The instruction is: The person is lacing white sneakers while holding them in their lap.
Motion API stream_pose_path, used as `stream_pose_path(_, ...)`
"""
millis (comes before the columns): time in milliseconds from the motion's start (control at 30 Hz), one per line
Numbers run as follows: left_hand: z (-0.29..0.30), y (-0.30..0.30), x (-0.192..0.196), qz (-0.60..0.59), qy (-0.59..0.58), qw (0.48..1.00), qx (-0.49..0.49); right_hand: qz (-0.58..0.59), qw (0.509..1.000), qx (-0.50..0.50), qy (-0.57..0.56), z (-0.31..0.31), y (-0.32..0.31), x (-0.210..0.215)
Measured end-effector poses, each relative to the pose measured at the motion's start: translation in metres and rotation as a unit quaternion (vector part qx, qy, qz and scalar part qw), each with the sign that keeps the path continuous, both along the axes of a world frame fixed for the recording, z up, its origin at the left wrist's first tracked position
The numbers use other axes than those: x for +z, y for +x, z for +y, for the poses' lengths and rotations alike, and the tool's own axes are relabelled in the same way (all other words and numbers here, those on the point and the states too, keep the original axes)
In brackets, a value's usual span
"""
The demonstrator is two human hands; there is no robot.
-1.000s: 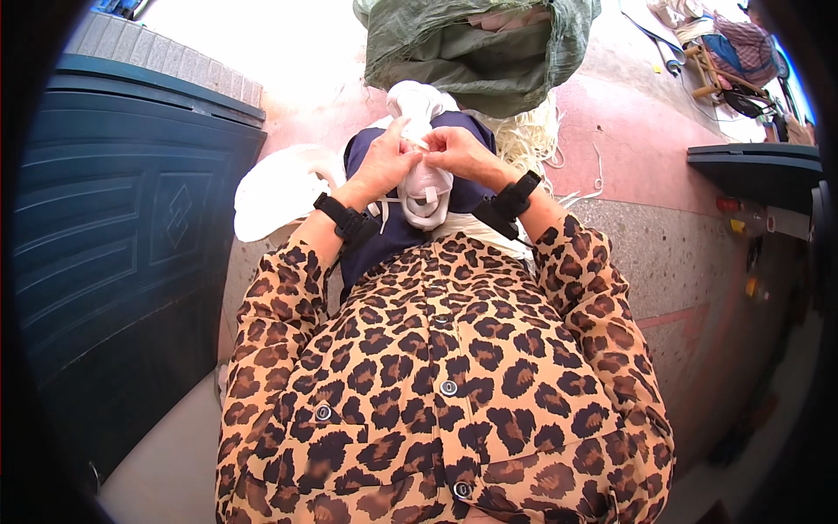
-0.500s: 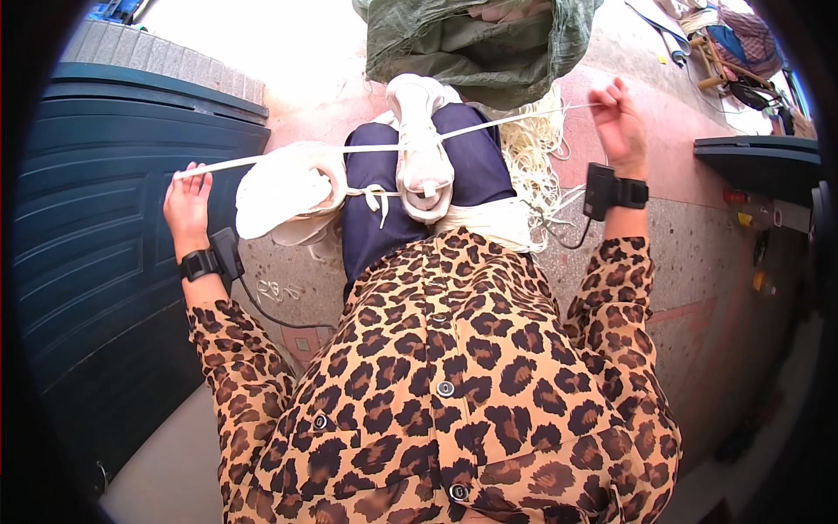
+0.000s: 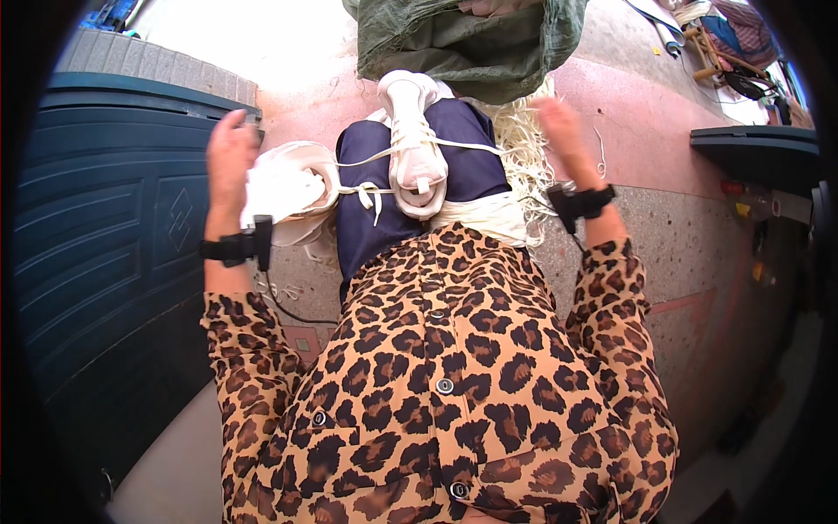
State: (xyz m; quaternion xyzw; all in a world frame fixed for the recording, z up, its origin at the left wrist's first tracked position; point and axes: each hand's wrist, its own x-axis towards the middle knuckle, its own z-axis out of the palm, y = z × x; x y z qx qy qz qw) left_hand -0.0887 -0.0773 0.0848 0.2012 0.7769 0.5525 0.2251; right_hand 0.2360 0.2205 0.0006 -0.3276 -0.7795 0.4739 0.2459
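Note:
A white sneaker [image 3: 417,162] lies across my dark-trousered thighs, with a white shoelace [image 3: 367,159] strung through it and hanging slack to both sides. Beside my left thigh a second white sneaker [image 3: 284,175] is joined to the first by a tied lace [image 3: 371,192]. My left hand [image 3: 230,162] is raised just left of that second shoe, near the blue panelled door. On the other side my right hand [image 3: 563,131] hovers over the heap of loose laces. Both hands are smeared by motion, so whether their fingers hold the lace does not show.
Cream loose laces [image 3: 525,144] pile up by my right thigh. A green woven sack [image 3: 467,52] stands ahead of my knees. The blue door [image 3: 105,192] closes off the left side. A wooden-framed chair [image 3: 720,57] with cloth is at the far right.
Both hands have come inward from their wide spread, the left also upward and the right slightly down. The lace that was stretched taut between them now sags.

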Motion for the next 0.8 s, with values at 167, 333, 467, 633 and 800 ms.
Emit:
stream_pose_path(167,0.042,0.084,-0.038,-0.161,-0.08,0.974,-0.136,-0.061,0.973,0.222,-0.016,-0.074,-0.056,-0.012)
stream_pose_path(333,0.047,0.113,-0.079,-0.135,-0.177,0.962,-0.159,-0.129,0.975,0.179,0.004,-0.086,-0.064,-0.011)
stream_pose_path(467,0.054,0.117,-0.088,0.123,-0.252,0.946,-0.163,-0.126,0.972,0.196,-0.004,-0.078,-0.051,-0.019)
stream_pose_path(633,0.063,0.115,-0.096,0.232,-0.25,0.919,-0.198,-0.145,0.972,0.175,0.066,-0.076,-0.049,-0.027)
stream_pose_path(800,0.06,0.114,-0.095,0.326,-0.236,0.884,-0.238,-0.145,0.958,0.175,0.174,-0.081,-0.059,-0.025)
